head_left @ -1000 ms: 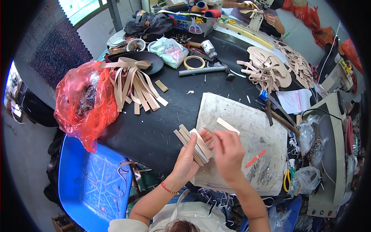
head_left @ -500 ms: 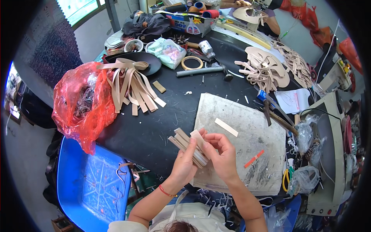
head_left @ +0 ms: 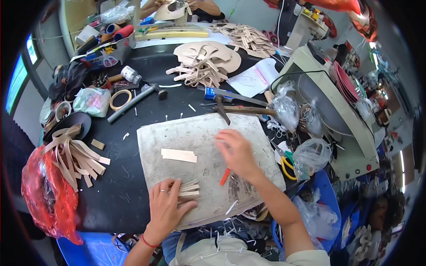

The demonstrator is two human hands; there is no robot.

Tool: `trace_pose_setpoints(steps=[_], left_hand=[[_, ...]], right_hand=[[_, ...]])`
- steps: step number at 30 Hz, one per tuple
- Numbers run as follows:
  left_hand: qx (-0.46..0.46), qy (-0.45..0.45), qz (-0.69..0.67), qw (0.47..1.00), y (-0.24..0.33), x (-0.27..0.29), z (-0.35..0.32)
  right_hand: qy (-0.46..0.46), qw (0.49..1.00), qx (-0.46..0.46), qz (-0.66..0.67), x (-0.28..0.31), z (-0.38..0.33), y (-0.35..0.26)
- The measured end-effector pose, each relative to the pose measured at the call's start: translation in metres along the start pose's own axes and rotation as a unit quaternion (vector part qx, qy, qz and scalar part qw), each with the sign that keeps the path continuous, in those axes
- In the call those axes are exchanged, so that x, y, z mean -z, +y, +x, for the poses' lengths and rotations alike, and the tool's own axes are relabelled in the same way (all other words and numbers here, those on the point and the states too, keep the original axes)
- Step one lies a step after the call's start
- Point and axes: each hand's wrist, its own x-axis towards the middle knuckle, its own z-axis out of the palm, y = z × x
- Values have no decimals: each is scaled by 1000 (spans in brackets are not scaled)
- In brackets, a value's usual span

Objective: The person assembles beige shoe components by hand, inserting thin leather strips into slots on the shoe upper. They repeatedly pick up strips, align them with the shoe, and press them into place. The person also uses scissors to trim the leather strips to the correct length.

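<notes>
My left hand (head_left: 165, 205) rests on the near left of a stained pale board (head_left: 208, 133), its fingers closed over a bundle of beige leather-like strips (head_left: 191, 190) whose ends stick out to the right. My right hand (head_left: 238, 155), a little blurred, is over the middle of the board with its fingers apart and nothing visible in them. Beyond my left hand, two or so pale flat strips (head_left: 179, 155) lie close together. A short red strip (head_left: 225, 176) sits beside my right wrist. Past my right fingers, a hammer (head_left: 220, 110) lies with its head over the board's far edge.
Yellow-handled scissors (head_left: 287, 168) and clear plastic bags (head_left: 313, 157) lie right of the board. Cut beige pieces (head_left: 204, 62) are piled at the back. At left are long beige strips (head_left: 73, 153) and a red plastic bag (head_left: 44, 195). A co-worker's hands (head_left: 177, 5) show at the far end.
My view has turned to the right. The strip bundle, held up in both hands before, is now down on the board under my left hand. My right hand has let go and moved away.
</notes>
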Motion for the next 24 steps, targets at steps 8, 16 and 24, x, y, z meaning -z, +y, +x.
trace_pose_setpoints(steps=[8, 16, 24], left_hand=[[30, 90, -41, 995, -33, 34, -11], [215, 264, 138, 930, -173, 105, -11], [194, 133, 450, 862, -313, 166, 81]], right_hand=[[13, 935, -224, -274, 146, -160, 131], [-72, 930, -232, -277, 153, -151, 117], [-67, 931, -347, -88, 202, -109, 133]])
